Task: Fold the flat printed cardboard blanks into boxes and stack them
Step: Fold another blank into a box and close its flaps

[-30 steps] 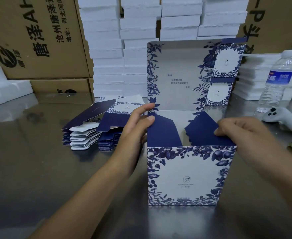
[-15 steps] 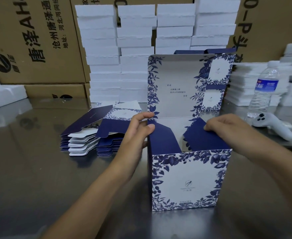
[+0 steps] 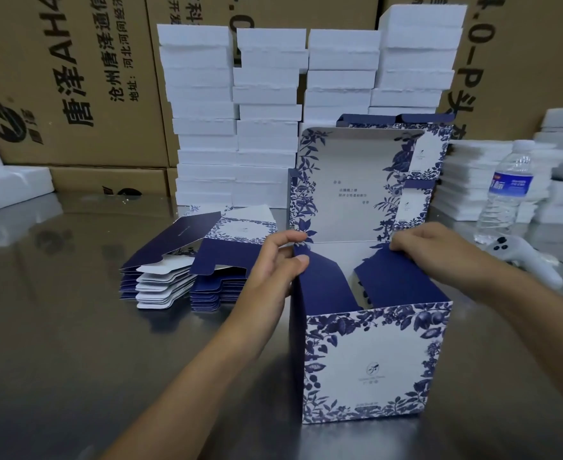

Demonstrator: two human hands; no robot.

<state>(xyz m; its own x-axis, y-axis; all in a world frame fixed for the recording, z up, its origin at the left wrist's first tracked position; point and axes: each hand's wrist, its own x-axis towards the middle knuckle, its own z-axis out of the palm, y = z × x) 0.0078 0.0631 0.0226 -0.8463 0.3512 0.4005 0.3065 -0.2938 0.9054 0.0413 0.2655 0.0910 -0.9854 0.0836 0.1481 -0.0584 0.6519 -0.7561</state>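
Two hands, well apart, work one upright box (image 3: 369,363) standing between them. The left hand (image 3: 273,270) pinches the left flap (image 3: 323,283) and the right hand (image 3: 439,257) grips the right flap (image 3: 396,280). Both have slid back to the lid (image 3: 350,184) hinge over the last second, so closing looks next imo. Also: two blank piles (image 3: 160,277) left of the box, four foam stacks (image 3: 203,127) behind, one bottle (image 3: 506,194) right.

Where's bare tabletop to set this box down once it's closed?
Bare table left of the left hand, in front of the flat blanks. Crowded: right of the box by the water bottle and controller, and behind it, foam stacks.
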